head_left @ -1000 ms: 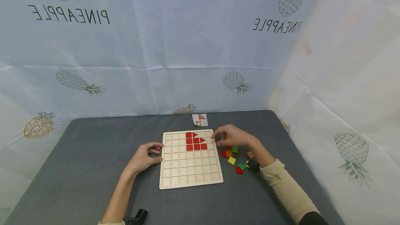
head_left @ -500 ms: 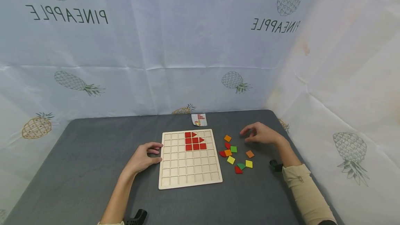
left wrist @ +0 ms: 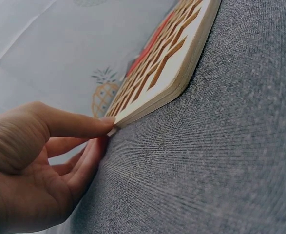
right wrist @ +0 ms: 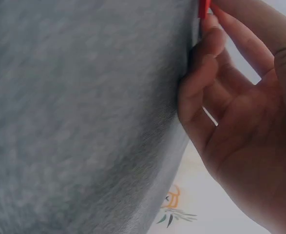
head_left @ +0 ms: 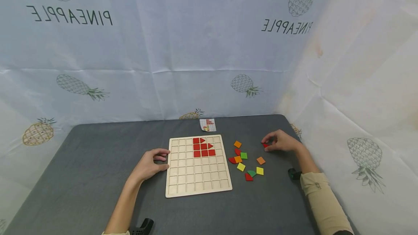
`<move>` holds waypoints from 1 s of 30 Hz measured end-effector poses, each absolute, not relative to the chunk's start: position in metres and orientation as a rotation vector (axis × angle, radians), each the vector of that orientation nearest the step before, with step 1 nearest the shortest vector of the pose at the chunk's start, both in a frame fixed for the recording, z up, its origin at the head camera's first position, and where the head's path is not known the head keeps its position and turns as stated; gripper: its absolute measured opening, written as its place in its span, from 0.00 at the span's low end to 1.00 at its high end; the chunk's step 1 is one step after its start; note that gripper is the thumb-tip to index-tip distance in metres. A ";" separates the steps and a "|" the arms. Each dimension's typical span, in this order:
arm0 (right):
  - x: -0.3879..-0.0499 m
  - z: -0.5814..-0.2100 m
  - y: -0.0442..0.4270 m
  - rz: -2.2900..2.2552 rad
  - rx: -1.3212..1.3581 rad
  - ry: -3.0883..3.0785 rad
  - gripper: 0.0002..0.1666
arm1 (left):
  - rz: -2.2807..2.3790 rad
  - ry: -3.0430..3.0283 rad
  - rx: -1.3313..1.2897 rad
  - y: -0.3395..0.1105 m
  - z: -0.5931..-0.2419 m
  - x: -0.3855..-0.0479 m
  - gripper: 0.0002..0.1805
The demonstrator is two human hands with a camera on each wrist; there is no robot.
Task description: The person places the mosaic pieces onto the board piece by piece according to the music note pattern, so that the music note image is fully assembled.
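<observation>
My left hand (head_left: 148,165) rests at the left edge of the gridded wooden board (head_left: 183,177), thumb and fingertips touching that edge, spread along it. In the left wrist view the left hand (left wrist: 45,161) has its thumb on the board's rim (left wrist: 169,92). Well right of the board, my right hand (head_left: 282,142) pinches a red piece (head_left: 265,145) at the table surface. Beside the right hand (right wrist: 245,107), in its wrist view, the red piece (right wrist: 203,8) shows at the top, mostly out of frame. Red squares (head_left: 204,147) and two red triangles lie in the board's upper cells.
Loose pieces lie between board and right hand: orange (head_left: 261,160), green (head_left: 244,155), yellow (head_left: 241,167) and red (head_left: 249,177) among them. A printed pattern card (head_left: 208,125) lies behind the board. Pineapple-print cloth (head_left: 183,46) hangs behind the grey table (head_left: 107,162).
My right hand has moved from the board's upper right edge rightward past the loose pieces, and now holds a red piece. The left hand stays at the board's edge.
</observation>
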State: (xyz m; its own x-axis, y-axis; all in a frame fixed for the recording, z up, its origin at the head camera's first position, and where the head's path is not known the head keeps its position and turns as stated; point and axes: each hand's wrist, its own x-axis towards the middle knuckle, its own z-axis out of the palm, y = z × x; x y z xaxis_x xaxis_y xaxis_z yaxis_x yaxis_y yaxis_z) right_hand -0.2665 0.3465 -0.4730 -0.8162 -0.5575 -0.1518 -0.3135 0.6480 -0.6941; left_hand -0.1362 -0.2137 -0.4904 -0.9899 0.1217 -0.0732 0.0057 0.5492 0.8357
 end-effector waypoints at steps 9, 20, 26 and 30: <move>-0.266 -0.475 0.350 -0.967 -0.686 2.549 0.16 | 1.438 2.664 0.104 -0.214 -0.489 -0.137 0.30; -0.263 -0.477 0.326 -1.032 -0.807 2.543 0.13 | 1.439 2.662 0.101 -0.213 -0.490 -0.136 0.30; -0.258 -0.467 0.285 -1.026 -0.881 2.511 0.15 | 1.432 2.658 0.073 -0.212 -0.490 -0.136 0.30; -0.254 -0.460 0.255 -0.986 -0.921 2.488 0.17 | 1.437 2.660 0.074 -0.212 -0.490 -0.136 0.30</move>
State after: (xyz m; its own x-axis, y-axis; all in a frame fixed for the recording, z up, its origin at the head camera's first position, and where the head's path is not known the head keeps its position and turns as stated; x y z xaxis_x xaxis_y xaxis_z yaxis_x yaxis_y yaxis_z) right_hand -0.2535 0.2546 -0.4602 -0.7451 -0.6653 -0.0483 -0.4516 0.5564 -0.6975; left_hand -0.1359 -0.2115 -0.4899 -0.9919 0.0988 -0.0797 -0.0126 0.5486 0.8360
